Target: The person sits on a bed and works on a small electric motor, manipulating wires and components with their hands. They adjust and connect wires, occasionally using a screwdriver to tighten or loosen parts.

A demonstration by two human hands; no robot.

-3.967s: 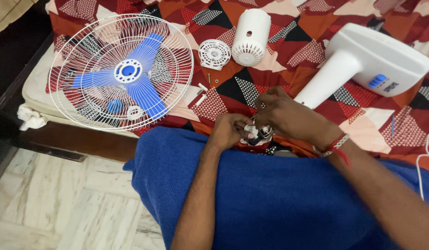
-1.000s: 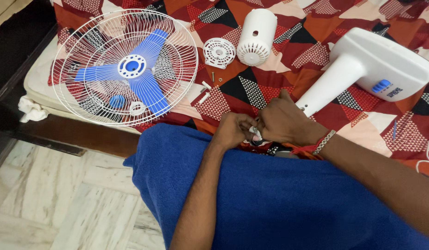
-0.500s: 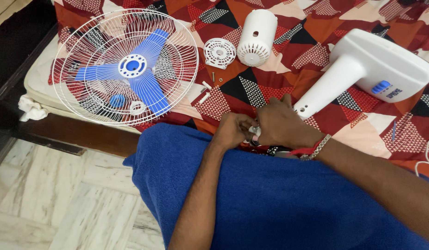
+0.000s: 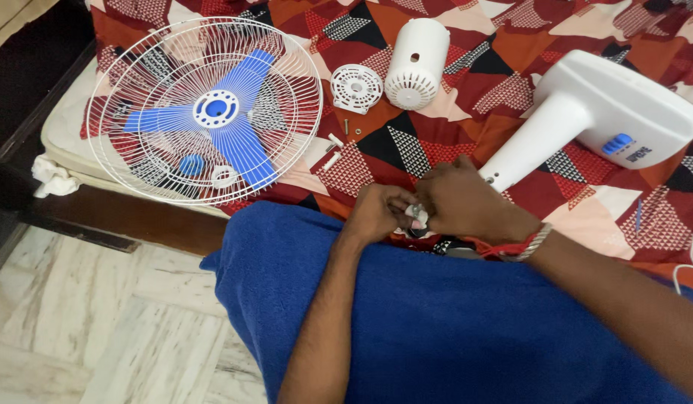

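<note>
We see, from largest down: the patterned bedspread [image 4: 556,30]; the fan guard with blue blades [image 4: 206,112], well left; the white fan stand [image 4: 586,120], just beyond our right hand [image 4: 466,200]; both it and our left hand [image 4: 378,213] pinch a small part [image 4: 417,217] between them at the bed's near edge.

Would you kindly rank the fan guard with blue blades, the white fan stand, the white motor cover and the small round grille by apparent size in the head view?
1. Fan guard
2. Fan stand
3. Motor cover
4. Round grille
</note>
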